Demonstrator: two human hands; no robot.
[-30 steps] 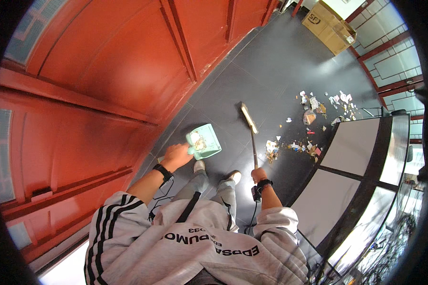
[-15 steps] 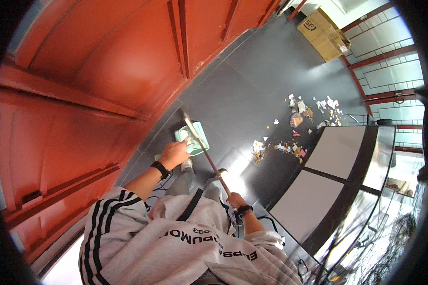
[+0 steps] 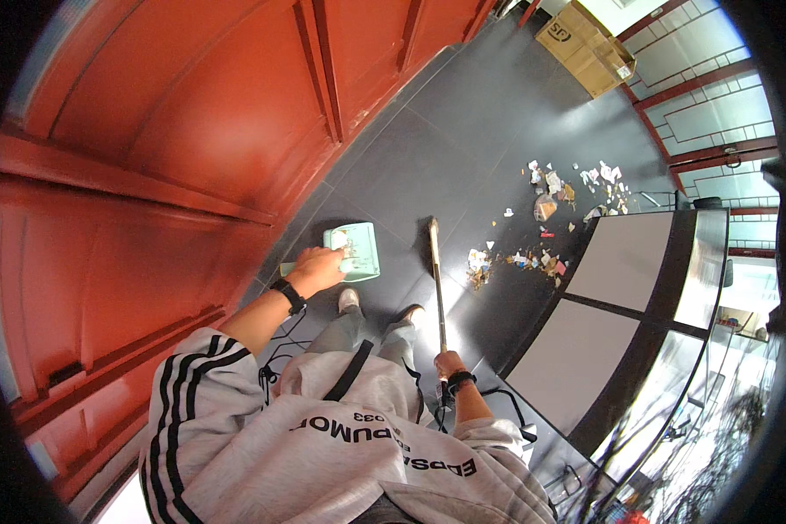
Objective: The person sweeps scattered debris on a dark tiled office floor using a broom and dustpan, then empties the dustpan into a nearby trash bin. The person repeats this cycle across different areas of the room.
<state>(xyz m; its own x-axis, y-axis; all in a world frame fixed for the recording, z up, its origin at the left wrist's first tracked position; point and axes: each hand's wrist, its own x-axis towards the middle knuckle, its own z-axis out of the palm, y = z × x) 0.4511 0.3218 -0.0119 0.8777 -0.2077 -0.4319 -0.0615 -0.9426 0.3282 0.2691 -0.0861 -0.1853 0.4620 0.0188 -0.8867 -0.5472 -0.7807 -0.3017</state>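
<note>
A pale green dustpan (image 3: 366, 255) is seen just beyond my feet, some light bits inside it. My left hand (image 3: 318, 269) is closed at its near left side, where the handle seems to be; the fingers cover the grip itself. My right hand (image 3: 450, 363) is wrapped round the top of a long broom (image 3: 439, 293). The broom's head points away from me, right of the dustpan and apart from it. Scattered litter (image 3: 541, 264) of paper scraps and brown crumbs lies right of the broom, with a second patch (image 3: 557, 186) farther off.
Red panelled doors (image 3: 192, 131) run along the left. A black-framed table with white panels (image 3: 576, 349) stands at the right. An open cardboard box (image 3: 585, 48) sits at the far right by glazed doors. Dark tiles make up the floor.
The broom has swung right, from across the dustpan to the floor beside it. My right hand has shifted slightly right; my left hand stays by the dustpan.
</note>
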